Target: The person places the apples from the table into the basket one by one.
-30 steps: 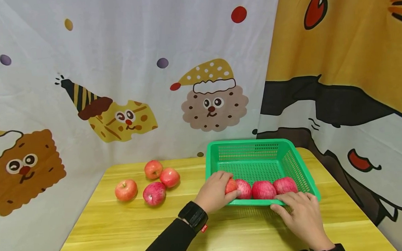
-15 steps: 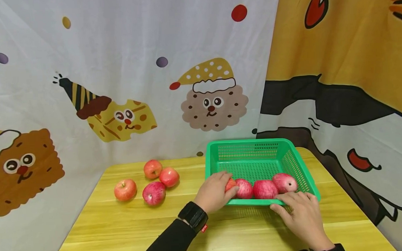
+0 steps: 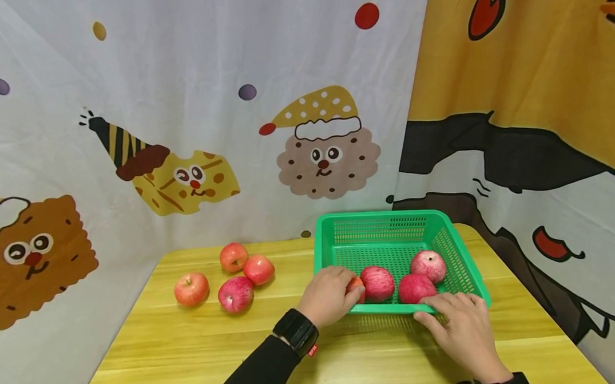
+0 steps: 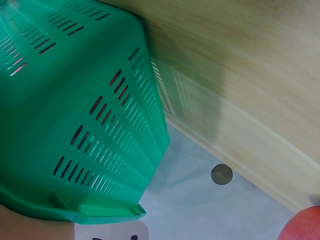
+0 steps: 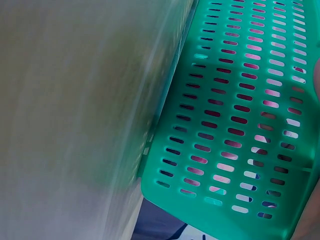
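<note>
In the head view my left hand (image 3: 328, 297) reaches over the front left corner of a green plastic basket (image 3: 382, 309). Its fingers and thumb grip an orange-red apple (image 3: 360, 290), mostly hidden by the hand. Beside that lies a striped pink apple (image 3: 378, 283). Farther right are a darker red apple (image 3: 416, 288) at the front wall and a pale pink apple (image 3: 428, 266) behind it. My right hand (image 3: 465, 331) holds the basket's front rim near the right corner, fingers over it and thumb outside. Both wrist views mostly show the slotted basket wall (image 5: 235, 110).
Left of the basket, several apples lie loose on the wooden table (image 3: 201, 357): a crimson apple (image 3: 236, 295), a red apple (image 3: 259, 269), another red apple (image 3: 233, 257) and an orange-red apple (image 3: 191, 289). A printed curtain (image 3: 179, 77) hangs just behind the table.
Inside the basket the pale pink apple has rolled back from the front wall. The striped and darker apples have shifted slightly right and apart. Both hands stay about where they were.
</note>
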The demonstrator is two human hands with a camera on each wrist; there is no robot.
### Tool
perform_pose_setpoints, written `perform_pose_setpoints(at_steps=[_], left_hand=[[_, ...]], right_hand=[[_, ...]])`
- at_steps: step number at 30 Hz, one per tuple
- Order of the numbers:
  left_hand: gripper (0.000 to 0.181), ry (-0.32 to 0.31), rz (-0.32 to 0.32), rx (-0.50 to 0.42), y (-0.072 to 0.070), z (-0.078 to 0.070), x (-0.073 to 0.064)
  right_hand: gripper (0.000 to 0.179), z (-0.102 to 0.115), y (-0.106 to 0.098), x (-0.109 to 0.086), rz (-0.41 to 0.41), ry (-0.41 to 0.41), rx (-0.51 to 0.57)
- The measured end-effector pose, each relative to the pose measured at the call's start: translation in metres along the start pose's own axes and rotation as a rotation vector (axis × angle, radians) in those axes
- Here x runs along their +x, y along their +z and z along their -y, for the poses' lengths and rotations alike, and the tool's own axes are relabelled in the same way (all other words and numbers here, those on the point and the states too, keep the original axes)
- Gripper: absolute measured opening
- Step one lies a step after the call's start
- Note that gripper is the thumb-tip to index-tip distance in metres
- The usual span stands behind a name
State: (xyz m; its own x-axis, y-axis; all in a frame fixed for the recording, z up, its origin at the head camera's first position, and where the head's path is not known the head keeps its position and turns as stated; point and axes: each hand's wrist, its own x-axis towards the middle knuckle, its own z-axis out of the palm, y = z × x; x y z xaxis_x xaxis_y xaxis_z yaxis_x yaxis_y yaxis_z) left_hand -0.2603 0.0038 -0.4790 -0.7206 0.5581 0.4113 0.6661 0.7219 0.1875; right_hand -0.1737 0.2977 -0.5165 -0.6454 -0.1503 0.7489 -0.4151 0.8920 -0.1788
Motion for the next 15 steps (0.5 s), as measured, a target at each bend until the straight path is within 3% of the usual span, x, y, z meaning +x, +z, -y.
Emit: perform_pose_setpoints(at_steps=[11, 15], left_hand=[[0.022, -0.003, -0.015, -0.046, -0.0029, -0.0005, -0.0021], [0.031, -0.02, -0.023, -0.085, -0.0076, 0.0012, -0.0068]], right_hand=[[0.038, 0.0009, -0.002, -0.0002, 0.016, 0.008, -0.008], [0.034, 0.0012, -0.0028, 0.0001, 0.027, 0.014, -0.01]])
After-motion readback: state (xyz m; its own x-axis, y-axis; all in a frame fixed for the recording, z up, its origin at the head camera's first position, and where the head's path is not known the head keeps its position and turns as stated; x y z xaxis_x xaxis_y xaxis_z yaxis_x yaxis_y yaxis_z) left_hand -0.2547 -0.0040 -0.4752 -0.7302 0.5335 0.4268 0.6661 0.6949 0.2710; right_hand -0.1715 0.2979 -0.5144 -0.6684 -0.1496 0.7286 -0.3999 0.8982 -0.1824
